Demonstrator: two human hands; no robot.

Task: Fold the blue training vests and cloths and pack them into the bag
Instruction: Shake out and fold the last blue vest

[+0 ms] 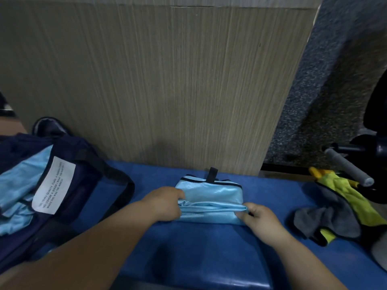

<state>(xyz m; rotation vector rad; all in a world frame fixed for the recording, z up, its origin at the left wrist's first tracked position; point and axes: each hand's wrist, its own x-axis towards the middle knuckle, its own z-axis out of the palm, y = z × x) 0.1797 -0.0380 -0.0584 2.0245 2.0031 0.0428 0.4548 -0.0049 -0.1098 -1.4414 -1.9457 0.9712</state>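
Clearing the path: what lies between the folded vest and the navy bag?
Just bare blue bench and the left hand gripping the vest, per the head view.

Both hands on folded blue vest

My left hand, right hand both reached forward, forearms converging, fingers curled, each pinching one end of vest.

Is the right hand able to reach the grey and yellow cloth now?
Probably not yet: the right hand grips the blue vest, though the cloth lies nearby with nothing between.
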